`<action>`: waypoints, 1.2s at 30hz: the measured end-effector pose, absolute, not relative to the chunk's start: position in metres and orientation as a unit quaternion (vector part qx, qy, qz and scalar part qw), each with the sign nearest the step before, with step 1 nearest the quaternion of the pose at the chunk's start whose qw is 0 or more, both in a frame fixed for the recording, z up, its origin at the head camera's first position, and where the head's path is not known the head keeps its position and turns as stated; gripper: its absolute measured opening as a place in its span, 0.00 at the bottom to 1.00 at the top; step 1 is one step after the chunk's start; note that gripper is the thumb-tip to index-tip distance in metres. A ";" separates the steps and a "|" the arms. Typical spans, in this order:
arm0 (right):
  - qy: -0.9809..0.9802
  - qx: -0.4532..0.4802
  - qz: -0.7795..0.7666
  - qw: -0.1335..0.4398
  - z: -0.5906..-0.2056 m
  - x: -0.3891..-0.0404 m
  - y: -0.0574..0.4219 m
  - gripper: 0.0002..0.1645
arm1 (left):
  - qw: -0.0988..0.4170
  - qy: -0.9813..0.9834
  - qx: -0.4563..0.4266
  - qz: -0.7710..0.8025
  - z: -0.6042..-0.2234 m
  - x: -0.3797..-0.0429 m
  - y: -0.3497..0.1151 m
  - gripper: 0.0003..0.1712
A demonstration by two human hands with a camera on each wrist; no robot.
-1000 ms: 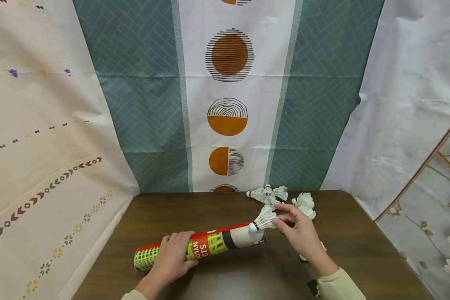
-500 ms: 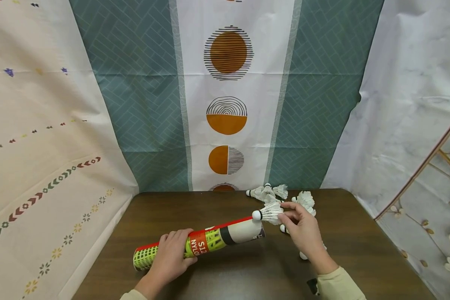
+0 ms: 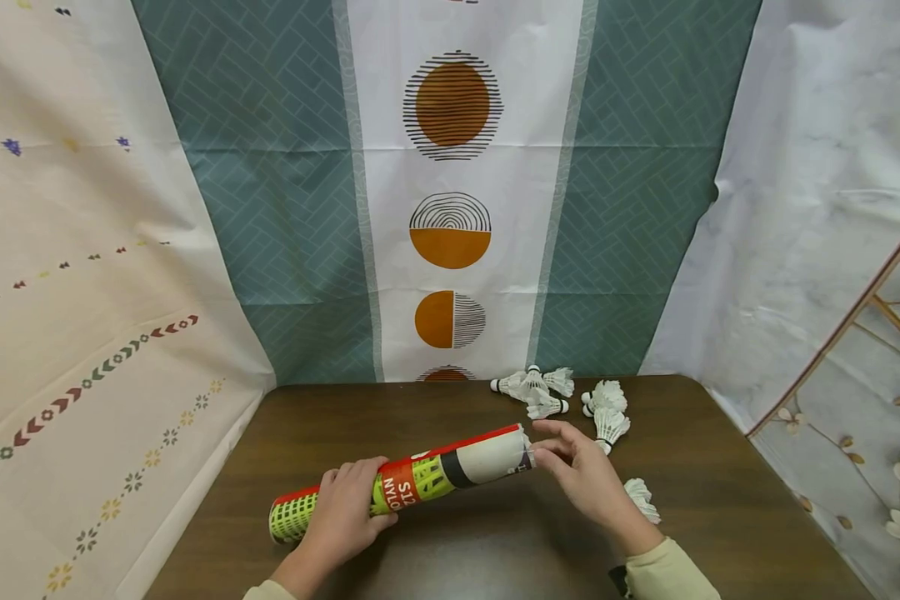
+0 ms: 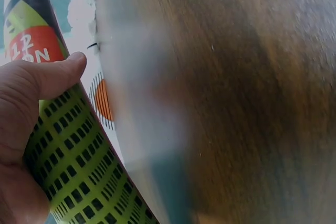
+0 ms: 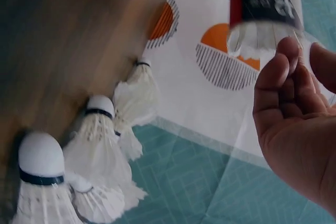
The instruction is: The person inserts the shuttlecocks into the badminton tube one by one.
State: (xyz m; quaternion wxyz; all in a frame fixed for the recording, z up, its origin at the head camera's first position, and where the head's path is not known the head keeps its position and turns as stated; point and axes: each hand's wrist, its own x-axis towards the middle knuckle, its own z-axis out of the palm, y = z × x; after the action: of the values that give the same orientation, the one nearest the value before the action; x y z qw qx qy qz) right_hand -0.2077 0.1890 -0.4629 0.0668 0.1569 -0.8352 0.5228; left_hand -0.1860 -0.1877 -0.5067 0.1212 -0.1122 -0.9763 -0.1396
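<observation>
My left hand [image 3: 348, 506] grips a shuttlecock tube [image 3: 487, 458] printed in green, red and white, its right end tilted up. In the left wrist view the thumb [image 4: 63, 73] lies across the tube's green part. The white feathered skirt of a shuttlecock [image 5: 252, 40] sticks out of the tube's mouth in the right wrist view; its cork is hidden inside. At that mouth is my right hand [image 3: 581, 475], fingertips [image 5: 287, 48] right at the feathers, with the thumb standing apart from the fingers.
Several white shuttlecocks [image 3: 534, 385] lie in a cluster at the back of the brown table [image 3: 465, 550]. More shuttlecocks [image 3: 607, 408] lie to their right, and another shuttlecock [image 3: 641, 498] is beside my right wrist. Patterned cloths [image 3: 285, 208] hang behind and at the sides.
My right hand has brought the shuttlecock from above the tube's end round to its mouth, and the cork has gone inside. The left hand keeps its grip on the tube.
</observation>
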 end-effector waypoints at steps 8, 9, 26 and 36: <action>-0.832 0.142 0.534 0.045 -0.473 -0.203 0.175 0.39 | 0.137 -0.973 -0.113 -0.146 -0.507 -0.183 -0.184 0.51; -0.834 0.140 0.532 0.043 -0.474 -0.202 0.173 0.41 | 0.137 -0.973 -0.115 -0.147 -0.507 -0.183 -0.183 0.51; -0.828 0.176 0.527 0.069 -0.469 -0.202 0.207 0.47 | 0.113 -0.976 -0.103 -0.154 -0.510 -0.183 -0.188 0.51; -0.943 0.030 0.329 0.040 -0.467 -0.211 0.316 0.43 | 0.118 -0.978 -0.095 -0.142 -0.512 -0.179 -0.200 0.52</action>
State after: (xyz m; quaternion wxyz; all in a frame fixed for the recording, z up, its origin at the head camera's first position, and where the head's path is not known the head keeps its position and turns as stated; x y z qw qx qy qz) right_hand -0.2106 0.3159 -0.4668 0.0402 0.0304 -0.9431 0.3286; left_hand -0.1789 -0.1999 -0.5116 0.1176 -0.0946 -0.9783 -0.1422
